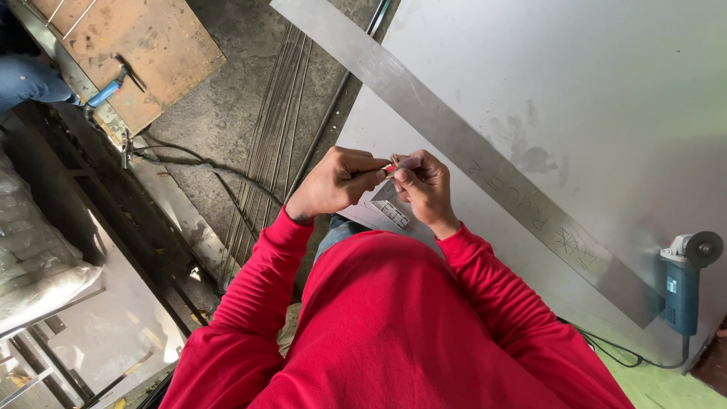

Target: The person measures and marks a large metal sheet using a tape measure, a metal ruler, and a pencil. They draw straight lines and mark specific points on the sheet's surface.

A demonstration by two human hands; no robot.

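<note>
Gripping slim red-tipped marker [384, 170]: left hand [333, 184] pinching barrel, right hand [424, 185] clenching tip end, over steel sheet [591, 91] near edge. Judged light, stiff, slippery; best holding mid-barrel.

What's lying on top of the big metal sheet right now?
On the metal sheet lie a long flat steel strip and a blue angle grinder. The hands hide a small patch near its corner.

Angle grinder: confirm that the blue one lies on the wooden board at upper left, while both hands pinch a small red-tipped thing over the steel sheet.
Wrong place. In the head view the blue angle grinder lies on the steel sheet at lower right, not on the wooden board. The left hand and right hand do pinch the small red-tipped thing.
</note>
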